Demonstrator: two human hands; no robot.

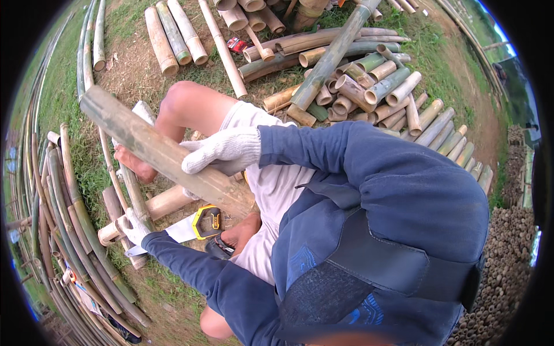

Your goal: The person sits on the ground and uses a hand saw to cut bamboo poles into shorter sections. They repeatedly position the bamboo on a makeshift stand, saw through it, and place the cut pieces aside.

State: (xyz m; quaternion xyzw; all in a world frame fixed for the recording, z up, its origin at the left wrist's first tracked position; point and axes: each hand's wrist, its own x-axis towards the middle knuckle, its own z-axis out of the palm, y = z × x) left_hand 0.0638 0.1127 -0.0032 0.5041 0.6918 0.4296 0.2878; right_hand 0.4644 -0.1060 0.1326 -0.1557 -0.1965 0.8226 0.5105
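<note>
My right hand (228,151), in a white knit glove, grips a thick, weathered length of bamboo (138,130) that slants across my knees. Lower left, my gloved left hand (136,228) is closed over the end part of a pale bamboo tube (167,202) lying near the ground. Its fingertips are small and partly hard to make out. Beside that hand runs a bamboo pole (134,187). A handsaw (206,222) with a yellow and black handle lies by my foot; its blade passes partly behind my left sleeve.
Cut bamboo pieces (369,81) are heaped at the upper right, and several short tubes (173,32) lie at the top. Long bamboo poles (63,202) line the left side. A small red object (236,45) rests on the grass. Many more cut ends (496,271) are stacked far right.
</note>
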